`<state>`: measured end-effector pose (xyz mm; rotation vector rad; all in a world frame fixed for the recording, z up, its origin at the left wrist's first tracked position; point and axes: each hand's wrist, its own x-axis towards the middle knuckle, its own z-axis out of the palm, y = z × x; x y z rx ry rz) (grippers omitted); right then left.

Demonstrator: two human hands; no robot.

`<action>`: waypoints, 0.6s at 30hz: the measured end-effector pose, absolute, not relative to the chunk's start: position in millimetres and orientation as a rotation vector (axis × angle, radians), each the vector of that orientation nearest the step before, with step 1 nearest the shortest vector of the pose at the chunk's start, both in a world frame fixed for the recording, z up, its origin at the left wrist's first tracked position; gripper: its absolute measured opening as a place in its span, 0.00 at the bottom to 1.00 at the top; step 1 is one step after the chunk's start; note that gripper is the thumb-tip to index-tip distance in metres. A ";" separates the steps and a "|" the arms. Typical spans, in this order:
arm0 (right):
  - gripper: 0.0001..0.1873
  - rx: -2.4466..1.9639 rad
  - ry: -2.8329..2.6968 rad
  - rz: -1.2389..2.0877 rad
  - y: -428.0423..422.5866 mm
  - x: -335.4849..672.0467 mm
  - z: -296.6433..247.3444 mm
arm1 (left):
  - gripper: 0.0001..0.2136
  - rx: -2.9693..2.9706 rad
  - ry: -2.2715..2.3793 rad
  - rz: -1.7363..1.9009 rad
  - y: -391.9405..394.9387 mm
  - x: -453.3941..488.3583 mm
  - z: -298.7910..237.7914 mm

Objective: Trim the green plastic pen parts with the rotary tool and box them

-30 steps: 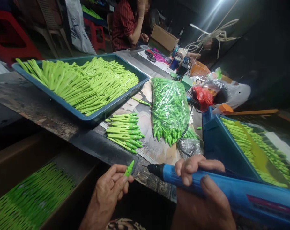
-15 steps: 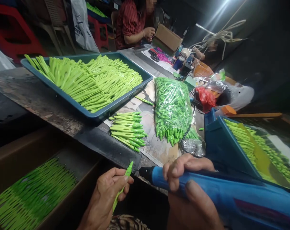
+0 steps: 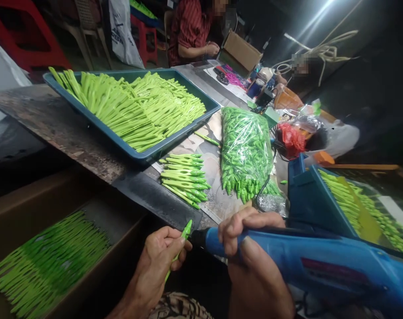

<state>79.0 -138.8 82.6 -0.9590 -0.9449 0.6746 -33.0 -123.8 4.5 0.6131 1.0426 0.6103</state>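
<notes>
My left hand (image 3: 163,254) pinches a slim green plastic piece (image 3: 187,228), its pointed darker-green head tilted up past the thumb. Wrapped around a blue electric screwdriver (image 3: 281,252) is my right hand (image 3: 251,248), with the tool lying nearly level. The screwdriver's black nose meets the side of the green piece; the bit's exact contact point is too small to make out. Just beyond my hands, a row of similar green pieces (image 3: 184,179) lies on the table. To its right sits a clear plastic bag (image 3: 246,146) full of darker-green pointed parts.
A blue tray (image 3: 138,155) heaped with light-green stems stands at the back left. Below it, a cardboard box (image 3: 124,226) contains rows of green pieces. At right is a blue bin (image 3: 304,199) with more green parts. Across the table sits a person in a red shirt (image 3: 189,26).
The screwdriver has moved left, and its nose has come against the green piece in my left hand. The whole view has shifted slightly.
</notes>
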 end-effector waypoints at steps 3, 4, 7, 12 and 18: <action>0.08 -0.982 -0.919 0.653 -136.6 74.5 83.7 | 0.10 0.632 1.060 0.603 -124.0 -32.5 3.7; 0.09 -0.979 -0.928 0.653 -136.1 74.1 83.9 | 0.10 0.636 1.068 0.601 -124.0 -32.3 3.6; 0.09 -0.967 -0.943 0.654 -135.3 74.6 83.7 | 0.10 0.642 1.080 0.600 -123.9 -31.7 3.3; 0.08 -0.998 -0.938 0.662 -136.3 73.8 84.8 | 0.09 0.656 1.081 0.603 -123.3 -30.7 5.0; 0.08 -1.057 -0.947 0.692 -136.3 74.3 86.8 | 0.09 0.689 1.106 0.561 -120.6 -30.2 11.3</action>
